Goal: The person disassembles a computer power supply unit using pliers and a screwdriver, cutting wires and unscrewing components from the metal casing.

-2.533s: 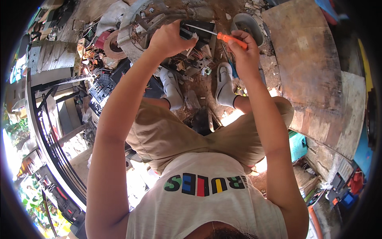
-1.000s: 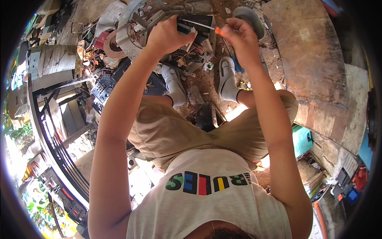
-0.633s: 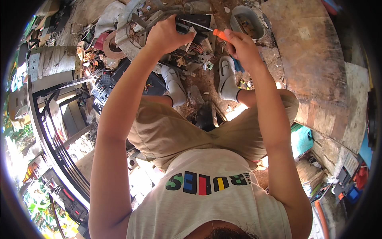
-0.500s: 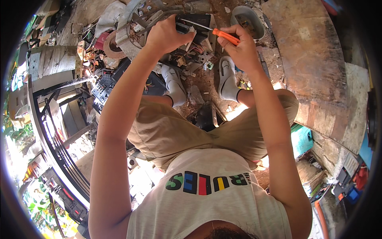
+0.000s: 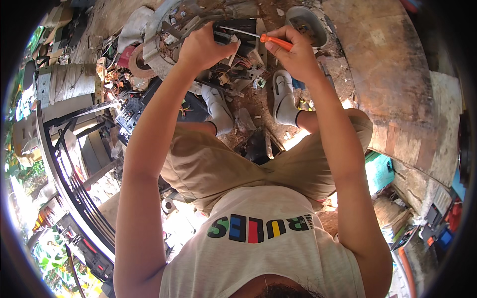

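My right hand [image 5: 300,57] is closed around the handle of an orange-handled screwdriver [image 5: 276,41]. Its thin metal shaft points left, with the tip close to the thumb side of my left hand [image 5: 202,50]. That hand is wrapped round a small dark boxy part [image 5: 222,37], whose exact kind I cannot make out. My fingers hide much of it. Just beyond lies a black flat-sided box [image 5: 244,26]. A tangle of wires and scrap pieces [image 5: 226,74] lies beneath both hands.
A grey tub [image 5: 307,26] with small bits in it stands beyond my right hand. Wooden boards [image 5: 387,74] cover the right side. A dark metal frame [image 5: 64,164] stands at left. My feet in light shoes [image 5: 284,97] rest on the littered dirt floor.
Both hands have shifted slightly left, the screwdriver along with them. Its tip stays near the dark part, and both grips look the same.
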The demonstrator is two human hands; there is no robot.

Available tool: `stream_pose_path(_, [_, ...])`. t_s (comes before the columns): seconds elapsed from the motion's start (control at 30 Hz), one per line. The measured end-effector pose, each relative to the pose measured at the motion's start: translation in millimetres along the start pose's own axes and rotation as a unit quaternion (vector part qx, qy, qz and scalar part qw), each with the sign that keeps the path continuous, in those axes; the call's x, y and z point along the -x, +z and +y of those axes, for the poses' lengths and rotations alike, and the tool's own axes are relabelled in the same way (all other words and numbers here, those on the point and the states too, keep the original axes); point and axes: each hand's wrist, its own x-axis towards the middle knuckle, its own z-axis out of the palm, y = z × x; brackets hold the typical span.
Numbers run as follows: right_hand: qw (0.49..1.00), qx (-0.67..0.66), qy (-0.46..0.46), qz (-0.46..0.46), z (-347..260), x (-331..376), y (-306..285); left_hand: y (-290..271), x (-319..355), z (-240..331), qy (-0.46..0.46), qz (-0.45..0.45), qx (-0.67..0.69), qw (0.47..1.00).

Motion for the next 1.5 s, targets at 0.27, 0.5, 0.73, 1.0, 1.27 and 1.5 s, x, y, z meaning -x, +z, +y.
stream_pose_path(0.27, [0.689, -0.505, 0.431, -0.292, -2, -15, -25, -2, 2, 0, 0.005, -0.003, -0.006, 1.000])
stream_pose_path(0.5, [0.990, 0.103, 0.002, -0.094, -18, -9, 2, -5, 1, 2, -0.006, -0.010, -0.015, 1.000])
stream_pose_path(0.73, [0.787, -0.384, 0.422, -0.236, -21, -28, -20, -6, 4, 7, -0.001, 0.000, 0.000, 1.000])
stream_pose_path(1.0, [0.917, 0.339, -0.195, -0.079, -17, -17, -2, -6, 5, 5, -0.003, -0.008, -0.001, 1.000])
stream_pose_path(1.27, [0.821, -0.462, 0.335, -0.016, -26, -12, -11, -3, 2, 2, 0.008, -0.006, 0.006, 1.000])
stream_pose_path(1.5, [0.854, -0.310, 0.307, -0.283, -10, -31, -23, 0, 1, -2, 0.019, 0.007, -0.005, 1.000])
